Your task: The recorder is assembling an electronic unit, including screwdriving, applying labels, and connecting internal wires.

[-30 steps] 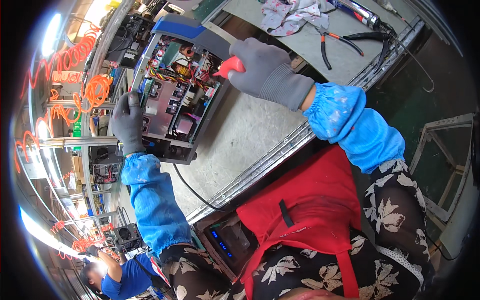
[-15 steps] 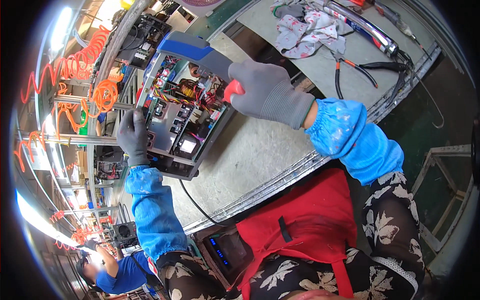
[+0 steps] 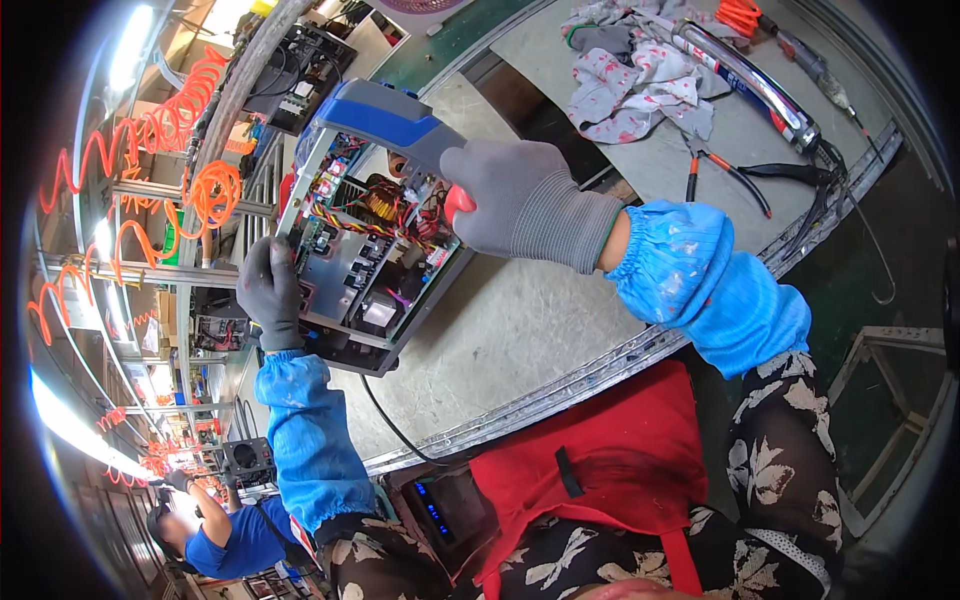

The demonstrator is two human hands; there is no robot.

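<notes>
The open casing (image 3: pixel 372 112) sits on the grey bench top (image 3: pixel 520 325), tilted across it, with its open side facing the person. Inside, a copper-coloured coil (image 3: pixel 384 203) lies in the upper part among red and dark wires, a multicoloured wire bundle (image 3: pixel 340 222) crosses the middle, and circuit parts on metal plates fill the lower half. Near the lower end of the casing's interior there is a bright pale block (image 3: pixel 379 313).

The casing has a blue and grey end piece at its top, pale metal along its left rim and a dark grey right wall. A black cable (image 3: pixel 392 418) runs from below its lower end toward the bench's front edge.

The gloved right hand (image 3: pixel 515 200) is at the casing's upper right, its fingers curled round a red object (image 3: pixel 458 201), most of which the glove hides. The gloved left hand (image 3: pixel 270 288) is at the casing's left rim, thumb and fingers bent close together; whether they pinch the rim cannot be told.

Right of the casing, bench surface stretches to the metal front edge (image 3: pixel 560 388), which runs slantwise past the red apron (image 3: pixel 600 455). Beyond the right hand, up and right of the casing, a dark gap (image 3: pixel 555 118) separates the bench from a tabletop bearing a stained cloth (image 3: pixel 640 95), a silver and dark tube (image 3: pixel 748 85) and orange-and-black pliers (image 3: pixel 737 182).
</notes>
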